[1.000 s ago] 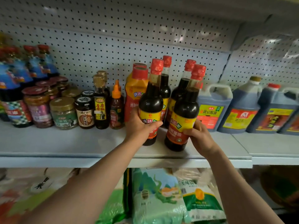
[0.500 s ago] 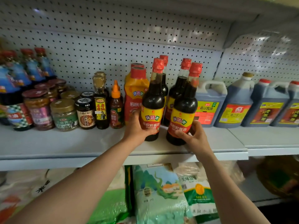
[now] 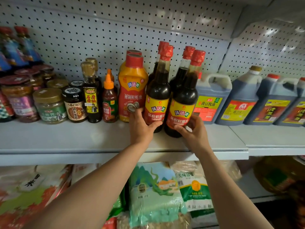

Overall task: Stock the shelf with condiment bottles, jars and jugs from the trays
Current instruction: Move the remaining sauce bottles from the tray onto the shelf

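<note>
Fingers of both hands wrap two dark, red-capped soy sauce bottles (image 3: 157,98), yellow-and-red labelled, upright on the shelf (image 3: 82,138).

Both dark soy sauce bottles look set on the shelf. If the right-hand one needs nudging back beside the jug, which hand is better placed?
The right hand: it already grips the right dark red-capped soy sauce bottle, next to the blue handled jug.

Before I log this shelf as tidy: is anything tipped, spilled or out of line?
Nothing spilled or damaged. The left hand and right hand each hold a front soy sauce bottle; both lean slightly, though the wide lens may cause that. Jars and jugs stand upright.
</note>
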### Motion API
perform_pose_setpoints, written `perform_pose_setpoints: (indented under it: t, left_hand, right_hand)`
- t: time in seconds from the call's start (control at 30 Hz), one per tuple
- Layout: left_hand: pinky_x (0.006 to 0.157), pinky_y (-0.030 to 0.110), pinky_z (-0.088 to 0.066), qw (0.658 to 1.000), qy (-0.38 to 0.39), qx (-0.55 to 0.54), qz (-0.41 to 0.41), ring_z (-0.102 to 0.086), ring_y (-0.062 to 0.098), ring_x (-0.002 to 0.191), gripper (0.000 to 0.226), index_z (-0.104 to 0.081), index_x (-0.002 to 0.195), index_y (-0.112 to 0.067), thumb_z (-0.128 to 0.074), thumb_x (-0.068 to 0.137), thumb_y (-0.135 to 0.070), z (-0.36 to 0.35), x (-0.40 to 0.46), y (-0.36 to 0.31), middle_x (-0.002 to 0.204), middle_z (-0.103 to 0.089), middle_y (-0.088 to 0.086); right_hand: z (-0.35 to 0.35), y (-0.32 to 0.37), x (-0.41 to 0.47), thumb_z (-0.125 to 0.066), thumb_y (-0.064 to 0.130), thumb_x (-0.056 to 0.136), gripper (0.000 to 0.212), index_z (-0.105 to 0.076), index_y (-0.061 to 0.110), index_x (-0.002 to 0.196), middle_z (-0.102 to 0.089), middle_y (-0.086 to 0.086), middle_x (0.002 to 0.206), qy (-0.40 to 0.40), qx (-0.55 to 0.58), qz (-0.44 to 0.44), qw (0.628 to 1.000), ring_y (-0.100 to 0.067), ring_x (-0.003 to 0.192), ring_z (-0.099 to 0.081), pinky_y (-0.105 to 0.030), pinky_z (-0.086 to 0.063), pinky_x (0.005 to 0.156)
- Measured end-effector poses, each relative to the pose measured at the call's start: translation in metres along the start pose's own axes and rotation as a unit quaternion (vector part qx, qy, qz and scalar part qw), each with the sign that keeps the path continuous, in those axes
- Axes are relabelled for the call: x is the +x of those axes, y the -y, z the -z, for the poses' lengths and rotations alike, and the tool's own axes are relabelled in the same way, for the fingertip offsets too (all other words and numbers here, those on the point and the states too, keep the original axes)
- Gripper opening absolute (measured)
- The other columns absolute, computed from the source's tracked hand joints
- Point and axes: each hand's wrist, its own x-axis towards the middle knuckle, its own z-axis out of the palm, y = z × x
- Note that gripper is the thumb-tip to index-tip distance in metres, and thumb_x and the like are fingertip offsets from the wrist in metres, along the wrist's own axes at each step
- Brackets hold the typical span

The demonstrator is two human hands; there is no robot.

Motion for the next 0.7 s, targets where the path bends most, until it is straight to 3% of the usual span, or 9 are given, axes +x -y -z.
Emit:
perform_pose_setpoints:
  t: [0.13,0.3,0.4,0.57,0.7]
  left_hand:
    - [0.067,0.015,-0.041,0.999,-0.025,-0.023,0.022,-0.063,0.017,0.096,0.067,-0.051,0.111,-0.017,-0.092,0.062,-0.037,-0.004,0.002,0.000,0.111,-0.063,0.001]
    - [0.080,0.036,-0.051,0.998,-0.053,0.010,0.018,-0.056,0.023,0.102,0.062,-0.049,0.109,-0.022,-0.089,0.066,-0.041,-0.010,0.003,0.001,0.116,-0.055,0.006]
    - [0.075,0.033,-0.048,0.998,-0.058,0.014,0.034,-0.056,0.019,0.095,0.062,-0.052,0.111,-0.019,-0.088,0.067,-0.041,-0.014,0.007,0.000,0.113,-0.057,0.007]
    - [0.074,0.034,-0.049,0.995,-0.083,0.027,0.041,-0.057,0.022,0.091,0.060,-0.050,0.102,-0.015,-0.089,0.064,-0.041,-0.016,0.009,-0.002,0.106,-0.059,0.006]
    - [0.080,0.043,-0.053,0.995,-0.081,0.043,0.034,-0.059,0.027,0.096,0.059,-0.047,0.098,-0.017,-0.088,0.065,-0.042,-0.015,0.005,-0.006,0.107,-0.060,0.007]
  right_hand:
    - [-0.001,-0.001,0.004,-0.085,0.032,0.076,0.059,-0.052,0.019,0.124,-0.067,0.010,0.115,-0.001,-0.020,0.001,1.000,0.004,0.107,-0.061,-0.011,-0.051,0.080]
    - [-0.003,-0.002,0.009,-0.083,0.035,0.078,0.058,-0.057,0.017,0.127,-0.067,0.007,0.110,-0.018,-0.068,0.005,0.998,0.011,0.097,-0.058,-0.007,-0.042,0.073]
    - [-0.005,0.000,0.016,-0.082,0.037,0.080,0.053,-0.061,0.017,0.124,-0.065,0.007,0.105,-0.018,-0.104,0.012,0.994,0.004,0.091,-0.058,0.000,-0.039,0.068]
    - [-0.012,0.002,0.020,-0.084,0.035,0.078,0.057,-0.054,0.016,0.123,-0.063,0.009,0.099,-0.047,-0.101,-0.006,0.994,-0.009,0.092,-0.061,-0.018,-0.046,0.078]
    - [-0.015,0.013,0.016,-0.082,0.032,0.081,0.048,-0.049,0.017,0.113,-0.063,0.005,0.100,-0.048,-0.110,-0.027,0.992,-0.011,0.088,-0.059,-0.016,-0.041,0.071]
